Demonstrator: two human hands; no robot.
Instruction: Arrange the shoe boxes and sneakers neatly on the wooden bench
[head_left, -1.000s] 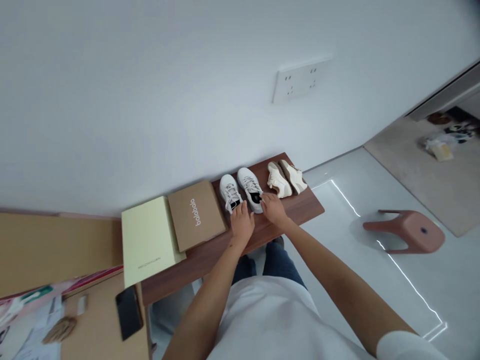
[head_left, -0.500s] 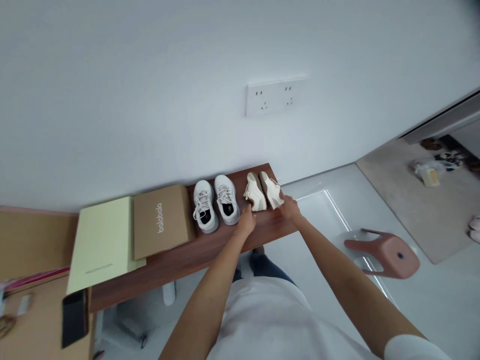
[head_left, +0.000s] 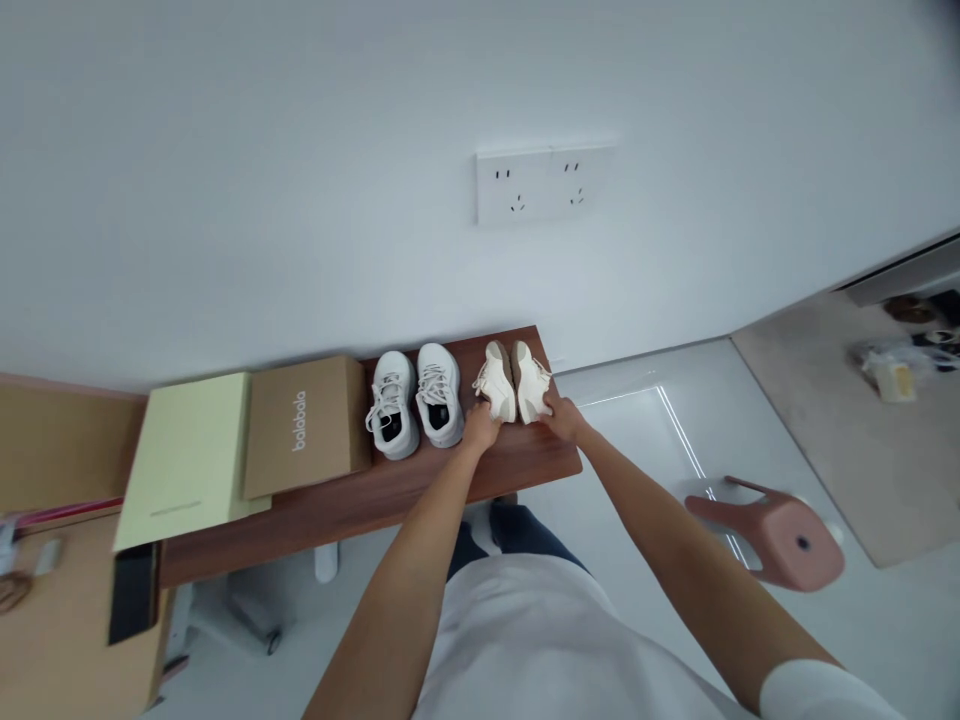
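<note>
White wall (head_left: 300, 200) behind cream shoes (head_left: 495, 380), tabletop (head_left: 420, 487)

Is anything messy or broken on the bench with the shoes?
Nothing looks spilled or broken. One untidy bit: on the white shoe nearest the brown box, a lace loops out past the side. The cream shoes, between the left hand and the right hand, look neat.
</note>
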